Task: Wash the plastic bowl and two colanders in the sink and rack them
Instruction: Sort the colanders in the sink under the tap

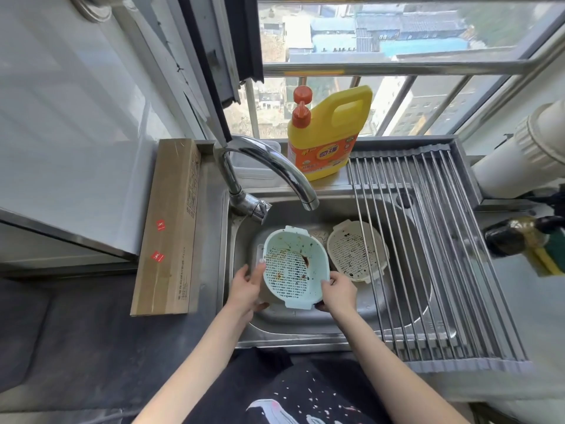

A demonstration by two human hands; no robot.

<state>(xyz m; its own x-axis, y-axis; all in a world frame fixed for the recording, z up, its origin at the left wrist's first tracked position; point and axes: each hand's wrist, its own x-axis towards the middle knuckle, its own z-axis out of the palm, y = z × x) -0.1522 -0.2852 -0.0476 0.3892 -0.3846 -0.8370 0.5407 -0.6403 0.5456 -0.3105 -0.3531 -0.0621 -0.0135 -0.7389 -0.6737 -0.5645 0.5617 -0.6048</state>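
Note:
A dirty pale-green colander (292, 267) is tilted over the steel sink (305, 327), its slotted bottom facing me. My left hand (247, 286) holds its left rim, where a clear plastic bowl (260, 254) shows as an edge behind it. My right hand (337, 290) grips the colander's lower right rim. A second, cream colander (354, 250), speckled with dark bits, leans in the sink to the right, partly under the roll-up rack (443, 255). The tap spout (275, 166) arches above; no water is visible.
A yellow detergent jug (328, 136) and an orange-capped pump bottle (301, 116) stand behind the sink. A long cardboard box (169, 228) lies on the left counter. A yellow-green sponge (547, 258) sits at the right, below a white pipe (519, 154).

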